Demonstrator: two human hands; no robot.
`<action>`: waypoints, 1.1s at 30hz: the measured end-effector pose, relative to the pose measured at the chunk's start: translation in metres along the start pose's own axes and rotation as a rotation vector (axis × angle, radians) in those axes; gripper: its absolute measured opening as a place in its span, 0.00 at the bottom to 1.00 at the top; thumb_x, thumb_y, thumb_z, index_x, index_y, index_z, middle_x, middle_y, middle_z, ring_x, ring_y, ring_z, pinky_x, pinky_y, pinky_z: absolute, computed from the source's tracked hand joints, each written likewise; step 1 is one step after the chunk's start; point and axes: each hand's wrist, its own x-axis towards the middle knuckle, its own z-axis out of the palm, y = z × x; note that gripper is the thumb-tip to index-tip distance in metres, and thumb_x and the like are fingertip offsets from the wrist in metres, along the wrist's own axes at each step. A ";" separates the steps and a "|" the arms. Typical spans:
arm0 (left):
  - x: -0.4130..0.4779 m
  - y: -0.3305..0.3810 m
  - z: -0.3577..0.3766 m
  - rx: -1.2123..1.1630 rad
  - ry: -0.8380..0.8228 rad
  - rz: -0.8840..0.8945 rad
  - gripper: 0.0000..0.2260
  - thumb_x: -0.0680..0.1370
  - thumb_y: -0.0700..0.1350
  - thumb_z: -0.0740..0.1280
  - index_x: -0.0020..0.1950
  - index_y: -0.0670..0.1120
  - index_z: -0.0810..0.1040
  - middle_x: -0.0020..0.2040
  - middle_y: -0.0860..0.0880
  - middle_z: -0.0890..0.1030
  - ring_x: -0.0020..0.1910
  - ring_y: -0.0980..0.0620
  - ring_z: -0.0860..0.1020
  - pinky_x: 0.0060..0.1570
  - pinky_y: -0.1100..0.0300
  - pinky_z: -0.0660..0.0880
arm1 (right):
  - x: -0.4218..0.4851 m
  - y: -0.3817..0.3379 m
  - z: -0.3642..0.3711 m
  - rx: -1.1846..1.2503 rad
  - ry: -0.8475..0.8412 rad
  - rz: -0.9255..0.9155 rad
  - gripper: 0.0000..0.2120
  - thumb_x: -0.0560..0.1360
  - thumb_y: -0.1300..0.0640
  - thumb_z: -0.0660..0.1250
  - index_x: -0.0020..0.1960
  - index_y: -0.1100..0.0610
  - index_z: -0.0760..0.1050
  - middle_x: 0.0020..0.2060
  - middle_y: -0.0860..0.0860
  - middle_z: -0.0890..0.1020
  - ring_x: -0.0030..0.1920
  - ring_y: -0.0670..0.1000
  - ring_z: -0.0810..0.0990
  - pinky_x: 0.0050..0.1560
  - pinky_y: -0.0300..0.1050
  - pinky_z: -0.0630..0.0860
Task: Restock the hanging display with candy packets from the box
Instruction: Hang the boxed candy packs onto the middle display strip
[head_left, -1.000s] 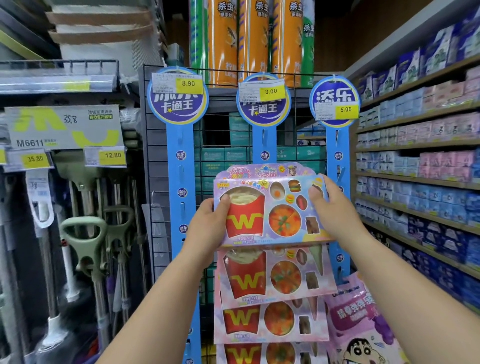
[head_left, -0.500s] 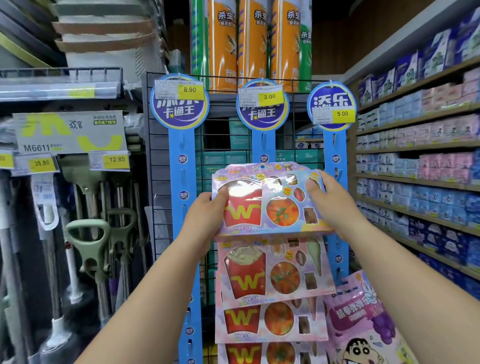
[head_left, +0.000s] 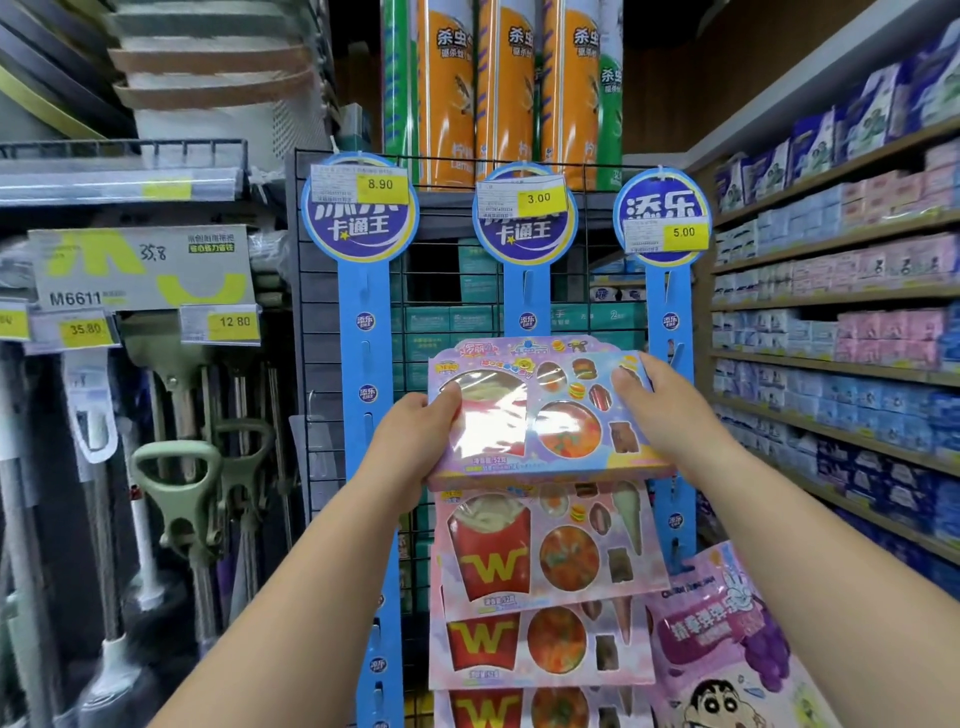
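A pink candy packet (head_left: 545, 415) with fries and pizza gummies is tilted back, glare on its window, in front of the middle blue hanging strip (head_left: 527, 296). My left hand (head_left: 415, 447) grips its left edge. My right hand (head_left: 660, 410) grips its right edge. Several identical packets (head_left: 540, 551) hang below it on the same strip. The strip's upper hooks are bare. The box is out of view.
An empty blue strip (head_left: 366, 364) hangs to the left, another strip (head_left: 670, 332) to the right with a purple cartoon packet (head_left: 727, 639) low down. Mops (head_left: 192, 493) stand at left. Shelves of tissue packs (head_left: 841, 332) run along the right. Tall orange cans (head_left: 509, 93) stand above the wire rack.
The packet has tipped back so its top leans toward the strip, and glare now covers its window. Both hands keep their grip at about the same place.
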 end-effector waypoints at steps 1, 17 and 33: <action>-0.001 -0.001 0.000 -0.001 -0.008 -0.005 0.18 0.75 0.60 0.61 0.43 0.45 0.71 0.42 0.41 0.77 0.40 0.44 0.77 0.39 0.50 0.72 | 0.000 0.001 0.000 -0.005 -0.003 0.000 0.25 0.80 0.46 0.55 0.76 0.51 0.57 0.74 0.48 0.64 0.72 0.52 0.64 0.71 0.53 0.63; -0.013 -0.022 0.004 0.043 -0.030 -0.064 0.27 0.68 0.66 0.60 0.46 0.42 0.73 0.47 0.37 0.80 0.43 0.40 0.80 0.45 0.48 0.76 | -0.017 0.017 0.011 -0.035 -0.039 0.053 0.26 0.81 0.47 0.53 0.77 0.51 0.53 0.75 0.48 0.60 0.74 0.52 0.60 0.71 0.50 0.59; -0.068 -0.066 0.002 0.099 0.111 -0.010 0.13 0.82 0.53 0.53 0.40 0.52 0.69 0.54 0.46 0.71 0.45 0.50 0.73 0.40 0.57 0.66 | -0.082 0.066 0.048 0.004 0.125 0.131 0.27 0.79 0.43 0.54 0.75 0.52 0.58 0.72 0.53 0.63 0.72 0.56 0.61 0.71 0.58 0.60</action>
